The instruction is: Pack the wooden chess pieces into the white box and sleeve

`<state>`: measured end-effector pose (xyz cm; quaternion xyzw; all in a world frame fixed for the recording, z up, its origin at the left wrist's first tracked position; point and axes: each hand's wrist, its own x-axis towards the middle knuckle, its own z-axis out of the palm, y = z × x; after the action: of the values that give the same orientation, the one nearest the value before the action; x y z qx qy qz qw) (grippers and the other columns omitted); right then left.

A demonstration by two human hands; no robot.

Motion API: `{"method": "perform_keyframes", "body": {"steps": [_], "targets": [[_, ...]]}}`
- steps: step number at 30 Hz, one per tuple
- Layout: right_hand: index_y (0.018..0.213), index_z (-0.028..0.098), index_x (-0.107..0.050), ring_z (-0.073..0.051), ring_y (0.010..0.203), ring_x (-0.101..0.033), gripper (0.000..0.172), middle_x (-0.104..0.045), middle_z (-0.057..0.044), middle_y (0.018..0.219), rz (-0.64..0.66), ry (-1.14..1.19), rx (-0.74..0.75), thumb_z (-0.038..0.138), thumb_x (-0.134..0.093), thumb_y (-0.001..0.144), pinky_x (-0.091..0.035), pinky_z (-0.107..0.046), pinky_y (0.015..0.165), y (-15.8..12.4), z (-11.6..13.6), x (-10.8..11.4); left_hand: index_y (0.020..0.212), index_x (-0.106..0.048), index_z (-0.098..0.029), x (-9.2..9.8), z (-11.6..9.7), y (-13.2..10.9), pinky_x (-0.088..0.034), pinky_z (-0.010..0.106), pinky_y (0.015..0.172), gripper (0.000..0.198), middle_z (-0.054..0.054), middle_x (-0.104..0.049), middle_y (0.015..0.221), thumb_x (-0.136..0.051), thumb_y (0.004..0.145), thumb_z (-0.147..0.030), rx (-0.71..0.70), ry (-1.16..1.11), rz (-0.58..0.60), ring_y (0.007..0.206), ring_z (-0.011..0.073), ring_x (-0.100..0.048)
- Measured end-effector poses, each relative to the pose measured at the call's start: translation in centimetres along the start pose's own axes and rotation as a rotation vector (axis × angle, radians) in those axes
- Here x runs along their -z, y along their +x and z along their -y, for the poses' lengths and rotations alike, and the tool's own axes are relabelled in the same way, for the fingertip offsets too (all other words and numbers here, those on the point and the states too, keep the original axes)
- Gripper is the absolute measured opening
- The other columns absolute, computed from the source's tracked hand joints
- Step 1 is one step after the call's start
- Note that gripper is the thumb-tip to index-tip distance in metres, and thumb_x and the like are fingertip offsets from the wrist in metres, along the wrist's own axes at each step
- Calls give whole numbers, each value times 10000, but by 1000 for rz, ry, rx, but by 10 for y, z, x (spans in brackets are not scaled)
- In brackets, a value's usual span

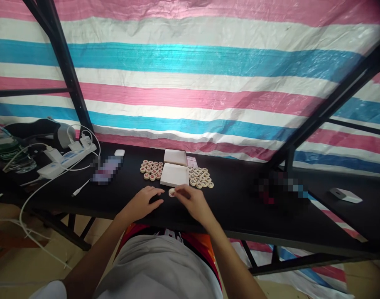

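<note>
My right hand [194, 202] pinches a round pale Chinese chess piece [171, 192] between thumb and fingers, just above or on the black table. To its left, my left hand [145, 202] hovers low with thumb and fingers apart, holding nothing. In front of both hands lies a shallow white box half [175, 174], with a second box half [175, 157] behind it. A group of red-marked chess pieces [151, 169] sits left of the box. On its right, dark-marked chess pieces [200, 177] lie in another group, partly crowded together.
A phone [108, 169], a white earphone case [119, 153] and a power strip [67, 162] with cables occupy the left of the black table [233, 203]. A plastic bottle [12, 149] lies far left. A blurred dark object [280, 193] and a white device [346, 195] are on the right.
</note>
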<state>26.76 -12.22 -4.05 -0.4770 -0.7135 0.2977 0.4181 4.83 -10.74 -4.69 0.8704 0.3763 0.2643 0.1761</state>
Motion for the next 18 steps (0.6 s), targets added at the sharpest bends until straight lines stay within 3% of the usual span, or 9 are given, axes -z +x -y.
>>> {"method": "perform_keyframes", "body": {"steps": [2,5,8,11,18], "targets": [[890,200,-616,-151,769,-648,181,-699,-21,840,55,60,-39,360,-549,840,-500,-263,724,-7,-2,-15,1152,-572,-222,1,-1,-1,-422,344,933,287,44,-622,1093,-524,876,-284,-29,39,26,1034,193,-527],[884,207,-631,-146,737,-628,191,-688,-14,816,61,-66,-23,370,-538,849,-488,-255,692,-9,-6,-28,1151,-576,-226,-1,-4,1,-425,355,909,279,53,-622,1078,-508,887,-287,-52,81,40,1016,200,-526],[873,208,-651,-150,729,-598,198,-662,-25,795,33,-241,23,362,-527,861,-467,-260,682,-9,-4,-28,1126,-590,-224,-5,-6,3,-427,351,899,261,52,-626,1063,-495,894,-295,-57,91,29,1002,197,-528],[918,215,-658,-143,718,-584,209,-653,-27,815,54,-241,35,364,-521,866,-457,-250,659,-11,0,-23,1075,-614,-214,-5,-3,1,-436,340,883,247,57,-635,1020,-484,895,-319,-38,111,0,964,196,-538],[959,206,-640,-143,730,-584,190,-644,-25,826,43,-209,19,307,-506,869,-463,-267,693,-13,-3,-21,970,-657,-209,34,50,-14,-431,331,850,334,65,-620,935,-440,887,-449,206,420,-94,913,217,-546]]}}
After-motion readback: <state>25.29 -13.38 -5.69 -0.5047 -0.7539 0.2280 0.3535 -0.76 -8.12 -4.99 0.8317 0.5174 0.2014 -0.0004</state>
